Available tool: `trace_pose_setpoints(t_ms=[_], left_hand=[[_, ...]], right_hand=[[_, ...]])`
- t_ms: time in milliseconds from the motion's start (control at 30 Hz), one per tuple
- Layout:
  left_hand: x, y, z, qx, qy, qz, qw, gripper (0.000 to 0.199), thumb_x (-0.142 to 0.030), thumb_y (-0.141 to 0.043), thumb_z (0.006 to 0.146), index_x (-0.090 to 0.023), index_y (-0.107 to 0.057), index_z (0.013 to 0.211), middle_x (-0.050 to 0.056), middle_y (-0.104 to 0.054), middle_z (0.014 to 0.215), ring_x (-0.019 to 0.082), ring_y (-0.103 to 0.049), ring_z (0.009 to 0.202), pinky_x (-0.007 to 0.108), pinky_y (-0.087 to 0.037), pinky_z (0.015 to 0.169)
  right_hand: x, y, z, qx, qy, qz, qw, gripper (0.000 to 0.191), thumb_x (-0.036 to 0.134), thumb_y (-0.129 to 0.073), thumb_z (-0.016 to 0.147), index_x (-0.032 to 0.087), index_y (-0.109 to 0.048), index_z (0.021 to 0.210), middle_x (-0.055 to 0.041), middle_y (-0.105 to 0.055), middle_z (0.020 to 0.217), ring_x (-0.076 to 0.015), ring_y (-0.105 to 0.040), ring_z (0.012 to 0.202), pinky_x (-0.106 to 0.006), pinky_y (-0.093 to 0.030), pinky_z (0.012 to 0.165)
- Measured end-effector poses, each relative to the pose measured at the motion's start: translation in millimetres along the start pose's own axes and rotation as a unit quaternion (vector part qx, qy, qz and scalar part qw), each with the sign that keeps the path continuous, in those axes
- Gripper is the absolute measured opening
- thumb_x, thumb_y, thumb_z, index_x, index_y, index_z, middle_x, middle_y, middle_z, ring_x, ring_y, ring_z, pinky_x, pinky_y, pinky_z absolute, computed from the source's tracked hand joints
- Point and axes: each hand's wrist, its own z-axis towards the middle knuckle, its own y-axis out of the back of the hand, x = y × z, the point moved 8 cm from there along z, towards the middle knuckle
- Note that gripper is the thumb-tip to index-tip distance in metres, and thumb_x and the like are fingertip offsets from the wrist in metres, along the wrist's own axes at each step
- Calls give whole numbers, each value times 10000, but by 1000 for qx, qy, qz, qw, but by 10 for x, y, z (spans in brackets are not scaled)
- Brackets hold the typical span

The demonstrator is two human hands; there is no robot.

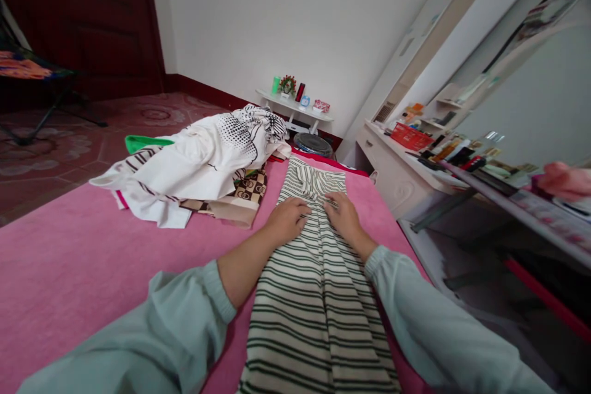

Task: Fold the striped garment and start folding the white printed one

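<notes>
Your left hand lies palm down on the striped garment, near its left edge, the grip loose and fingers gently bent. Your right hand mirrors it at the right edge, the thumb side turned in and the fingers slightly curled on the stripes. Neither grip is closed around anything; both touch only the cloth, with a strip of it between them. Just beyond your fingertips the fabric gathers in small wrinkles — the stretch nearer you lies flatter, with a long crease down the middle.

The garment is on the pink bed, laid lengthwise from its far edge towards you, between your grey-green sleeves. To its left sits a loose heap: a white top with black dots and lines, a brown checked piece under it, and a green bit at the back.

The checked piece carries round motifs in its dark squares, too small to make out as a brand. On the counter to your right, a red basket and several bottles stand close together — their labels are too small to read. On the low shelf by the wall, a blue clock shows a face you can't read from here.
</notes>
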Motion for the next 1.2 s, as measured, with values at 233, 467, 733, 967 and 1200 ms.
trace_pose_setpoints(t_ms=[233,467,733,967,1200], left_hand=[[-88,65,-37,-3,5,-21,1000,305,-147,-577,779,-198,-693,1057,62,-616,1145,204,-531,1096,339,-413,990],[-401,17,-169,82,98,45,991,183,-200,-578,753,-230,-726,856,19,-697,828,173,-625,825,264,-470,747],[-482,-37,-168,106,208,152,960,259,-434,-625,721,-226,-739,826,94,-718,888,259,-662,876,321,-499,720],[-556,-68,-152,93,221,213,947,289,-393,-607,712,-173,-734,849,151,-710,925,302,-665,889,356,-506,724],[-547,-51,-73,48,166,42,984,220,-257,-536,758,-158,-730,791,46,-708,730,167,-641,716,242,-453,678]], right_hand=[[238,182,-889,52,-97,96,989,131,328,-567,787,203,-605,784,25,-608,644,-134,-552,594,-225,-387,556],[385,120,-915,87,-146,-81,982,245,467,-627,738,223,-602,740,-33,-659,711,-187,-590,670,-249,-309,548],[353,102,-935,66,-129,-48,988,66,262,-579,741,215,-617,715,-33,-666,691,-171,-592,653,-244,-303,542],[188,149,-991,-19,-165,64,984,74,202,-546,667,212,-601,620,4,-629,589,-154,-577,599,-235,-338,548],[74,184,-1029,-85,-215,255,939,76,251,-527,675,215,-572,626,58,-538,462,-135,-517,463,-229,-378,490]])
